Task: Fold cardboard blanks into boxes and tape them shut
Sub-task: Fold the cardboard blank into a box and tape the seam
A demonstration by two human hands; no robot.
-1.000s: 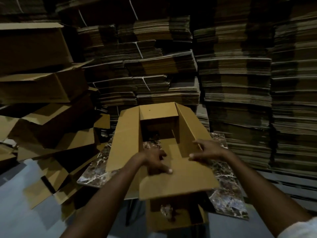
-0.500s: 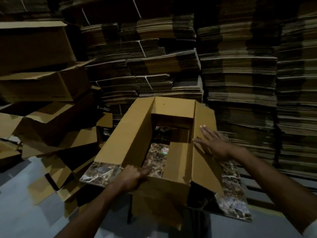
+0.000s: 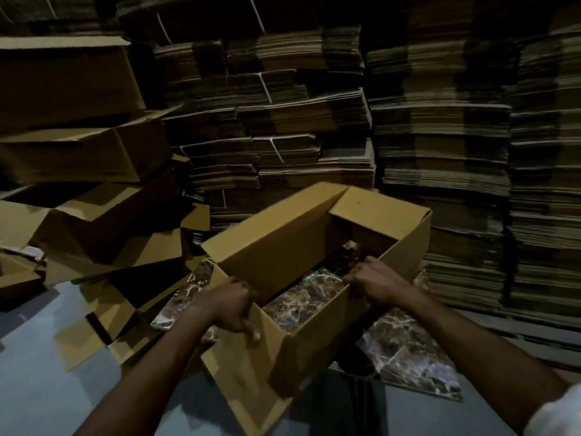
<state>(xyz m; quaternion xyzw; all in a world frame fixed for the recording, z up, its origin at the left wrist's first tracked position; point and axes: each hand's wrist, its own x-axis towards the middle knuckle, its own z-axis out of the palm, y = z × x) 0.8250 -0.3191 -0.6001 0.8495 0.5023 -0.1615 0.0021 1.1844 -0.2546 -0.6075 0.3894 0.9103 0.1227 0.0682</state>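
Box rim gripped by left hand and right hand; right fingertips hidden inside.

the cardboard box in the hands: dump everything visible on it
The plain brown corrugated cardboard box is opened into a long rectangular shell, turned diagonally, its top open; no tape shows. Its bottom is unclosed: the marble-patterned tabletop shows through it. A flap hangs down at the near end. The left hand grips the near left corner; the right hand grips the right wall's top edge. Whether it rests on the tabletop is unclear.
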